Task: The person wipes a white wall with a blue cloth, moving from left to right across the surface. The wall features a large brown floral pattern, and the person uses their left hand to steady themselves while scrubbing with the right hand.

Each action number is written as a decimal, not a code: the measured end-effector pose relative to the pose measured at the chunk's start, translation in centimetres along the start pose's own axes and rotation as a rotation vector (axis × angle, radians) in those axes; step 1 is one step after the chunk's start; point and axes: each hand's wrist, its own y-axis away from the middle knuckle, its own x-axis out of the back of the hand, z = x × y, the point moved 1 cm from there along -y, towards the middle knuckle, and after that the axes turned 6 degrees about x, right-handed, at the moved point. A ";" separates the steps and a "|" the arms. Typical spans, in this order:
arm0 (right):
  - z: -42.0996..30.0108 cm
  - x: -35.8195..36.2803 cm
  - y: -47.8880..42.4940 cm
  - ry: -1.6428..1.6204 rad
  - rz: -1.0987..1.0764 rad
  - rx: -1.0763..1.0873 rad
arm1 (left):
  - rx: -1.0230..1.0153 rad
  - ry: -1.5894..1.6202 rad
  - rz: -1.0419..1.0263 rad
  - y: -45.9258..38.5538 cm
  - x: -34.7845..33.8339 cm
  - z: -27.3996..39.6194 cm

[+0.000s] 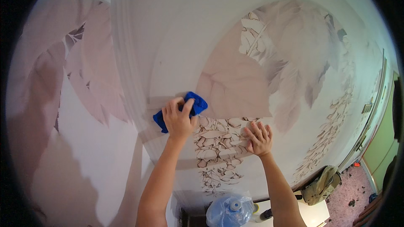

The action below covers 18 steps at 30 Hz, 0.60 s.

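Note:
My left hand (pixel 179 120) grips a crumpled blue cloth (pixel 198 103) and presses it against the wall (pixel 176 66). The cloth sticks out on both sides of the fingers, beside the lower left edge of a large pink printed leaf (pixel 233 91). To the right, my right hand (pixel 260 138) rests on the wall with its fingers spread and nothing in it. Between the two hands runs a printed band of brown-outlined leaves and petals (pixel 217 145). Some of that print is hidden behind my right hand.
A wall corner (pixel 121 78) stands at left. Below me are a plastic-wrapped blue water jug (pixel 232 208), a dark-capped bottle (pixel 265 215) and an olive bag (pixel 321 186) by a white tabletop (pixel 311 213). A wall switch (pixel 366 108) and a green door (pixel 382 160) are at far right.

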 end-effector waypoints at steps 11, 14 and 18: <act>-0.6 0.1 -0.1 0.006 -0.032 0.009 | -0.307 0.029 -0.127 9.3 -2.5 4.6; -0.4 -0.1 -0.3 0.007 -0.024 0.016 | -0.455 -0.018 -0.214 12.2 -2.8 4.6; 0.1 -0.4 -0.1 0.007 0.013 0.019 | -0.381 0.025 -0.217 9.5 -1.3 3.5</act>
